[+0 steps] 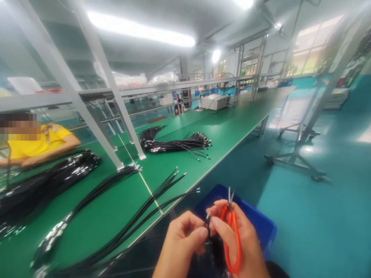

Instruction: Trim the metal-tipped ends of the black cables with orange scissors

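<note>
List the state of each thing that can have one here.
Left hand: closed, pinching a black cable
Right hand: closed around the scissors
Scissors: blades up, slightly apart
Black cable: held near its tip
Far cable bundle: lying bent
Long ceiling light: lit
Fan: spinning or stopped, cannot tell

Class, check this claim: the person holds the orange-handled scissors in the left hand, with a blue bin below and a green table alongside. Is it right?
Not quite: the hand is wrong. The head view shows the orange-handled scissors in the right hand, not the left hand. The blue bin below and green table alongside are as stated.
</note>
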`<action>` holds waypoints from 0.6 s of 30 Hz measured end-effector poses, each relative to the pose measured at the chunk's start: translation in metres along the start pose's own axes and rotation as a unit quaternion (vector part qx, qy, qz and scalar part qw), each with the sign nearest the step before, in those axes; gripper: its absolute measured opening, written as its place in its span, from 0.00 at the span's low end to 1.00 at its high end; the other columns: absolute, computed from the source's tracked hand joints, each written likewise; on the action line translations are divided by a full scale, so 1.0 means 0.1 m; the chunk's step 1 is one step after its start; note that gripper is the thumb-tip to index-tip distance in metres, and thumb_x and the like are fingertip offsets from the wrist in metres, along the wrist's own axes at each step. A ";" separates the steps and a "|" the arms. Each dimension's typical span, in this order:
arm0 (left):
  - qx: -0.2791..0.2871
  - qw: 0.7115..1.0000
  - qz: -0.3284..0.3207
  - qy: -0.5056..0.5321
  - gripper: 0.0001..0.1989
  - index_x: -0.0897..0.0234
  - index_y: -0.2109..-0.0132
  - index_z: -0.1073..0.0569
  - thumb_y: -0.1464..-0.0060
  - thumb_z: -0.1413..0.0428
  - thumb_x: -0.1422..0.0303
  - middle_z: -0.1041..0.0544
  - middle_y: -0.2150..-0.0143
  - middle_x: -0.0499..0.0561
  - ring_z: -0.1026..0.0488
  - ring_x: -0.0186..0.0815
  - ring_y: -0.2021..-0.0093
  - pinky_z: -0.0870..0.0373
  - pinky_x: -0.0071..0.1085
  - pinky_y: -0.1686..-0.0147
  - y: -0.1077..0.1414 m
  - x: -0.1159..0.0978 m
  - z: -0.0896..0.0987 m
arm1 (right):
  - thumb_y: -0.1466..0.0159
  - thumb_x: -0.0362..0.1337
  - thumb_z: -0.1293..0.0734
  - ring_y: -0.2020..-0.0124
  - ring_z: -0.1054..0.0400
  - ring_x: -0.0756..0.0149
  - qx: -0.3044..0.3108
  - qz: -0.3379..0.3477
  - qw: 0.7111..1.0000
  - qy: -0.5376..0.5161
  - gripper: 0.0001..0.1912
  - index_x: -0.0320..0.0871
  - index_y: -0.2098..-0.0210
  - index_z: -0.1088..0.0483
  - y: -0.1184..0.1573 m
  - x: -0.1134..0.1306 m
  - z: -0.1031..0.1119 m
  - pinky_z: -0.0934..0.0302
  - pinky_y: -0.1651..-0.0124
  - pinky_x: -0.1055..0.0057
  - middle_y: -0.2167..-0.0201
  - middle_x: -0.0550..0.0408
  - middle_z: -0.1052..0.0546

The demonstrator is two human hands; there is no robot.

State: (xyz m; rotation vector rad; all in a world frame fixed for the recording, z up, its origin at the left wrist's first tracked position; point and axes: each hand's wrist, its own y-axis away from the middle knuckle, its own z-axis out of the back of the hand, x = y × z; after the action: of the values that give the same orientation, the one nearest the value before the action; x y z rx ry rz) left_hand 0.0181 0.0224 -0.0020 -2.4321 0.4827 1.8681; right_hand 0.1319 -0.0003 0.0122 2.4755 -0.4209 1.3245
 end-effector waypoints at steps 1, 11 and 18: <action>-0.002 1.000 0.001 0.004 0.19 0.67 0.76 0.30 0.63 0.32 0.58 0.28 0.83 0.44 0.37 0.24 0.84 0.44 0.20 0.82 0.01 0.01 -0.01 | 0.54 0.35 0.26 0.78 0.33 0.69 0.003 0.000 1.000 -0.002 0.13 0.44 0.69 0.29 0.00 0.00 -0.01 0.38 0.73 0.73 0.75 0.57 0.23; 0.011 0.997 -0.019 -0.069 0.10 0.67 0.74 0.27 0.56 0.35 0.66 0.23 0.74 0.48 0.30 0.32 0.71 0.36 0.25 0.69 0.03 0.04 0.07 | 0.51 0.34 0.25 0.80 0.35 0.71 0.039 -0.013 0.999 -0.008 0.12 0.44 0.70 0.30 0.00 0.03 -0.02 0.40 0.75 0.75 0.77 0.60 0.26; -0.019 0.998 -0.056 -0.003 0.16 0.64 0.72 0.32 0.54 0.38 0.56 0.27 0.75 0.46 0.33 0.32 0.74 0.34 0.28 0.68 0.10 0.06 -0.04 | 0.50 0.33 0.26 0.75 0.35 0.69 0.068 -0.147 0.981 -0.111 0.11 0.43 0.68 0.28 0.01 -0.01 0.00 0.37 0.71 0.74 0.75 0.57 0.26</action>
State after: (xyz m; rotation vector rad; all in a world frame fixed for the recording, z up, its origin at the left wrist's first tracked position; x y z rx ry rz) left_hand 0.0205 0.0108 -0.0056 -2.4204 0.3082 1.8563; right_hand 0.1303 -0.0011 0.0114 2.6805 -0.0062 0.9943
